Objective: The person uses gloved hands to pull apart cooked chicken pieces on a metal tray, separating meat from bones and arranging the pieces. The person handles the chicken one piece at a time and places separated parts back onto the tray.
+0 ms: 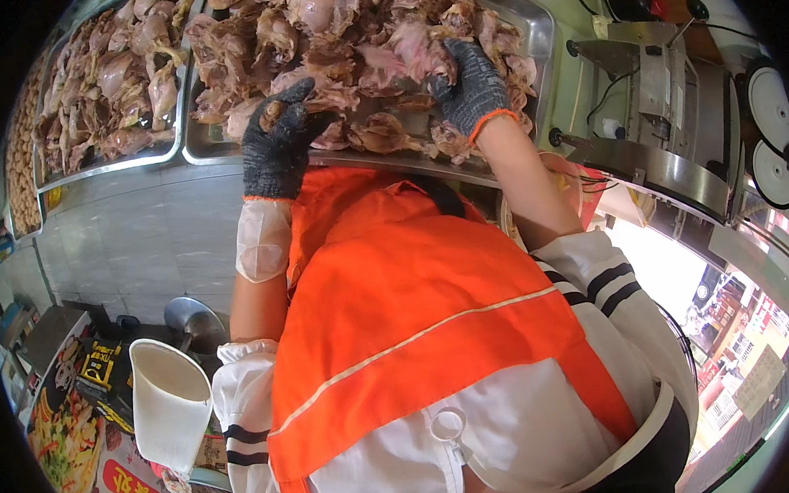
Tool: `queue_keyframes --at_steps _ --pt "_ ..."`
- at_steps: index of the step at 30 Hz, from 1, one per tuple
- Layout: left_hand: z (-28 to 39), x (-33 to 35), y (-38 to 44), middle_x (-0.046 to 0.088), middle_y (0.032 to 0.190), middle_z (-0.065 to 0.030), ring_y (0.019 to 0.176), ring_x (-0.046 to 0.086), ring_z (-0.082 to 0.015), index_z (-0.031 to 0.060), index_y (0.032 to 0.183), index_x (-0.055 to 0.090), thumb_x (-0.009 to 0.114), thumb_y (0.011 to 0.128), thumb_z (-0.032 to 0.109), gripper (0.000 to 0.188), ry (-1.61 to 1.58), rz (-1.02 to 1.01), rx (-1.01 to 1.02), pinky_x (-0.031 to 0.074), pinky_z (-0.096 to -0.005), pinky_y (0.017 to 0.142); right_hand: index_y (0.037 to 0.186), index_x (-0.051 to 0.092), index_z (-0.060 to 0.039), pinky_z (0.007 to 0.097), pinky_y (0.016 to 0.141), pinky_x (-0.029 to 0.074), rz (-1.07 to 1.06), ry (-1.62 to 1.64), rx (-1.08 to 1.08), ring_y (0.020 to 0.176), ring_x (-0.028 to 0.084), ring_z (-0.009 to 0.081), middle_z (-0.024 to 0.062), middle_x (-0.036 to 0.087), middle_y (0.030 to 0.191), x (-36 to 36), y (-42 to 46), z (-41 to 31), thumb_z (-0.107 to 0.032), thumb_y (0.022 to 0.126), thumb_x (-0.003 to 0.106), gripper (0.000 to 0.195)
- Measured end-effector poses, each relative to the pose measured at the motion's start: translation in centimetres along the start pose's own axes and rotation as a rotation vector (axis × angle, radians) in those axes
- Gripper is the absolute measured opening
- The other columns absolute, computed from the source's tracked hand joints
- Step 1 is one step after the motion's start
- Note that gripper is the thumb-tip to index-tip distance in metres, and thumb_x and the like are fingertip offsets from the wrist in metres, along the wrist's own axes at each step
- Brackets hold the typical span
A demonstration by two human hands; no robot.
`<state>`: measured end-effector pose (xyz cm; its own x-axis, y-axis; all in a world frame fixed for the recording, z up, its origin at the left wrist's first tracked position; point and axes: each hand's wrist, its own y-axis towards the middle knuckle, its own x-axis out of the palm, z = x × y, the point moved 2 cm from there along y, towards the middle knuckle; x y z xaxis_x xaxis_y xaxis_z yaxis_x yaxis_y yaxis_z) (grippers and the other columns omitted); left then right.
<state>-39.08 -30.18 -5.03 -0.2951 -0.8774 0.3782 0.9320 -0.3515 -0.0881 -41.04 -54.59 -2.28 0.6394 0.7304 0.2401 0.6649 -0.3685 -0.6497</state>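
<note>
A large steel tray (541, 44) in front of me holds many pieces of cooked poultry meat (318, 9). Over its near left part is my left hand (280, 135), in a dark grey knit glove, with a small brown piece of meat or bone (272, 115) held at its fingers. My right hand (470, 85), gloved alike with an orange cuff, grips a pinkish, slightly blurred piece of poultry meat (424, 51) above the tray's right part. Clear plastic shows at my left wrist. The undersides of both hands' grips are partly hidden.
Left of the tray stands a second steel tray (178, 134) of poultry, then a tray of small round brown items (23, 165). Steel equipment (668, 111) with cables stands at right. A white container (172, 405) and a steel bowl (194, 324) are at lower left.
</note>
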Motion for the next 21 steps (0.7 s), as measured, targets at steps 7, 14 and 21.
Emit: queue_keyframes --at_steps 7,14,21 --pt "-0.1 1.7 1.4 0.058 0.097 -0.0112 0.075 0.06 -0.0196 0.0015 0.109 0.051 0.064 0.074 0.003 0.037 -0.234 0.343 -0.218 0.054 -0.0307 0.061 0.094 0.058 -0.0162 0.0318 0.069 0.043 0.019 -0.058 0.059 0.086 0.048 0.0158 -0.0012 0.056 0.095 2.5 -2.6 -0.3 -0.019 0.079 0.054 0.015" --pt "0.2 2.9 2.7 0.059 0.095 -0.0085 0.078 0.058 -0.0141 0.0021 0.114 0.049 0.061 0.076 0.004 0.04 -0.237 -0.008 -0.238 0.049 -0.0231 0.067 0.098 0.055 -0.0096 0.0293 0.057 0.045 -0.245 -0.307 -0.067 0.089 0.05 0.0129 0.0021 0.057 0.093 2.6 -2.3 0.6 -0.013 0.076 0.059 0.022" --pt "-0.7 3.7 2.8 0.062 0.089 -0.0084 0.079 0.057 -0.0118 -0.0022 0.099 0.058 0.066 0.072 0.007 0.03 0.184 0.065 -0.109 0.048 -0.0249 0.071 0.112 0.049 -0.0048 0.0326 0.08 0.045 -0.183 -0.941 -0.604 0.1 0.052 0.0258 0.0146 0.055 0.106 3.5 -2.0 0.9 -0.025 0.071 0.069 0.05"
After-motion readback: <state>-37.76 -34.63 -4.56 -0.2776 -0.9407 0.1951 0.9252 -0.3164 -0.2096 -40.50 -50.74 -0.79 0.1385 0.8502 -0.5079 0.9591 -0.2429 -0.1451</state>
